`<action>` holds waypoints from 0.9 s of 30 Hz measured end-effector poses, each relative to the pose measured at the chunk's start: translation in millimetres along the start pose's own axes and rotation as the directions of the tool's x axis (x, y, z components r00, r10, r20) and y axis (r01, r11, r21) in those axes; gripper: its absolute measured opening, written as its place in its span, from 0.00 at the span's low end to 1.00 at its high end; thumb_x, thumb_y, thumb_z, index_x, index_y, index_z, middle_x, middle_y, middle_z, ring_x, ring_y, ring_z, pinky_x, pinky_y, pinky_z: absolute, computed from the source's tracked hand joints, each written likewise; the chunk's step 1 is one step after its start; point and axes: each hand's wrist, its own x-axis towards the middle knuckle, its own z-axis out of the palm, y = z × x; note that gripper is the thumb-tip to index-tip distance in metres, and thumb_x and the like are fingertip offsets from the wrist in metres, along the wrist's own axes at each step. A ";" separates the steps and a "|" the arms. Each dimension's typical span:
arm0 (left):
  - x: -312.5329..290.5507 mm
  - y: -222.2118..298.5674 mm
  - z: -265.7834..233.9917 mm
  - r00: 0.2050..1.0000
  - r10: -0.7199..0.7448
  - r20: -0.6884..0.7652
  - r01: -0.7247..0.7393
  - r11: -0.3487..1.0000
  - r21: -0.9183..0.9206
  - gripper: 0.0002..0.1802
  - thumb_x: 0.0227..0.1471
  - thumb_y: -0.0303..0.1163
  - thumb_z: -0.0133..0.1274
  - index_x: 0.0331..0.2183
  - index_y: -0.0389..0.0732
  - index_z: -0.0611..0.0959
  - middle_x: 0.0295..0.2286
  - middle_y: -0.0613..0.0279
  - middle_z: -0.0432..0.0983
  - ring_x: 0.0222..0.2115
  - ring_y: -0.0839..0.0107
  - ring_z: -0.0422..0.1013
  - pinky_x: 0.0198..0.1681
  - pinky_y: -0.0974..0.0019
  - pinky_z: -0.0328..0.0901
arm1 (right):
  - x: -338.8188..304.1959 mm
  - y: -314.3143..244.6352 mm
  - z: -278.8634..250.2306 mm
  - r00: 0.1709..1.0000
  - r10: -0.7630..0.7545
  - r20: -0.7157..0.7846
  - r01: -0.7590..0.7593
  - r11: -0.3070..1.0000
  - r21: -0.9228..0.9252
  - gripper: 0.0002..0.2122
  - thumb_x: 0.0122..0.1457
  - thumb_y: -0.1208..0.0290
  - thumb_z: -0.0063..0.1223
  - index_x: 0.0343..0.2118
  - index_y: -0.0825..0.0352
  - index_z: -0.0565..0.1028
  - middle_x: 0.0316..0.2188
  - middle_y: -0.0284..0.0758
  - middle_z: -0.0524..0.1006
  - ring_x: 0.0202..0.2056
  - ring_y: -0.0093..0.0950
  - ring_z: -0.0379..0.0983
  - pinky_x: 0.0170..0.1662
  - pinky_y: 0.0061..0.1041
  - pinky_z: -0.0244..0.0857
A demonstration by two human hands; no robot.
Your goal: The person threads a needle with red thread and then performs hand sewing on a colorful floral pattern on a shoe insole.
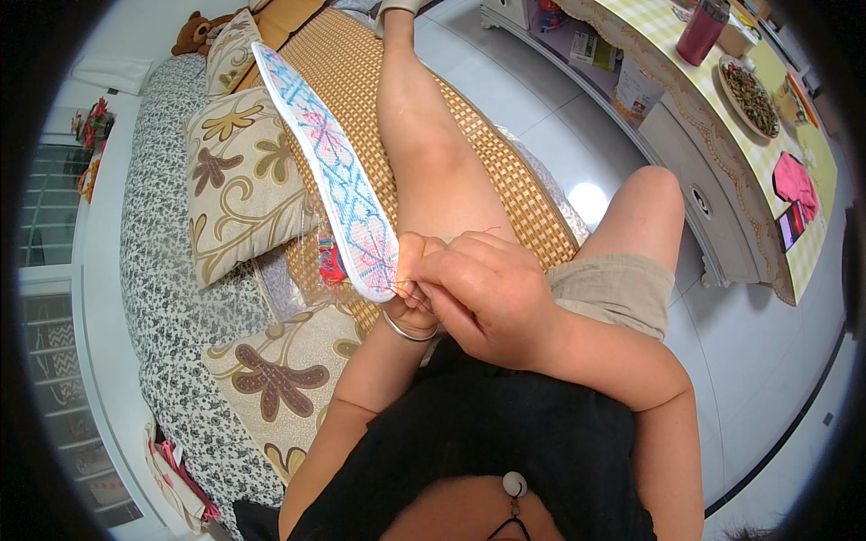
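A long insole (338, 176) with a white edge carries a blue and pink stitched pattern. My left hand (413, 311), with a silver bangle at its wrist, grips the insole's near end, partly hidden behind my other hand. Close against it, my right hand (496, 293) is closed in a pinch at the insole's rounded edge. Fine red thread (400, 288) runs between the insole and the pinched fingers. Another bit of red thread shows above the right knuckles. Whether a needle is between the fingers is hidden.
Patterned cushions (248, 185) lie on the left of the woven-mat sofa (347, 68). A clear bag with red and coloured items (330, 261) is beside the insole. At right, a table (762, 171) bears a bottle (704, 32), a plate of food (749, 96), a pink cloth (794, 185) and a phone (791, 227).
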 end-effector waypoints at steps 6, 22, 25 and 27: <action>-0.5 -0.6 -0.5 1.000 -0.006 0.010 0.006 1.000 -0.006 0.14 0.51 0.33 0.55 0.19 0.40 0.73 0.11 0.67 0.63 0.10 0.79 0.57 0.15 0.79 0.54 | 0.8 1.1 -0.5 1.000 -0.017 0.006 0.018 1.000 -0.010 0.07 0.45 0.76 0.55 0.28 0.66 0.71 0.19 0.35 0.68 0.22 0.32 0.68 0.25 0.29 0.62; -7.2 6.3 7.6 0.999 0.001 -0.055 0.000 1.000 0.024 0.13 0.51 0.33 0.54 0.19 0.39 0.73 0.12 0.66 0.64 0.11 0.79 0.58 0.16 0.78 0.55 | 1.7 1.1 -7.0 0.995 0.081 0.059 -0.084 0.996 0.043 0.07 0.46 0.82 0.53 0.30 0.68 0.73 0.20 0.37 0.71 0.24 0.33 0.71 0.27 0.26 0.64; -4.0 10.5 29.3 0.948 -0.039 -0.315 0.105 0.975 0.195 0.09 0.51 0.30 0.54 0.25 0.35 0.75 0.17 0.61 0.67 0.15 0.78 0.63 0.19 0.77 0.59 | -1.0 7.7 -15.3 0.972 0.206 0.109 -0.224 0.955 0.194 0.03 0.50 0.79 0.52 0.29 0.69 0.72 0.23 0.38 0.72 0.27 0.30 0.72 0.29 0.24 0.66; -6.6 12.8 29.1 0.928 -0.014 -0.373 0.121 0.957 0.263 0.09 0.50 0.28 0.54 0.32 0.32 0.76 0.24 0.58 0.72 0.20 0.78 0.64 0.24 0.76 0.61 | -3.0 7.8 -20.8 0.923 0.358 0.143 -0.386 0.862 0.329 0.01 0.53 0.80 0.49 0.29 0.70 0.72 0.25 0.37 0.74 0.29 0.26 0.74 0.32 0.21 0.67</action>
